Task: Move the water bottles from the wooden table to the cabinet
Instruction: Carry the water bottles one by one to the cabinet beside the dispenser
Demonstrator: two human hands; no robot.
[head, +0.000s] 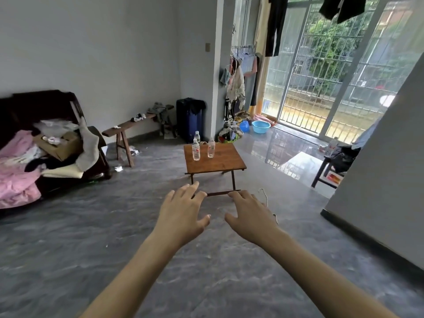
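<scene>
Grey-floored room, bright balcony doors beyond. Small wooden desk (pixel 215 160) mid-floor carries three water bottles (pixel 196 149), upright, at far-left corner. Left hand (pixel 181 212) and right hand (pixel 250 214) outstretched, fingers spread, holding nothing, well short of desk. Step seems approach; next: walk closer, grip bottle. Cabinet not visible.

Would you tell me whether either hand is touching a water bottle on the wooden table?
Apart. The head view shows the left hand and right hand empty, floor separating them from the water bottles.
</scene>
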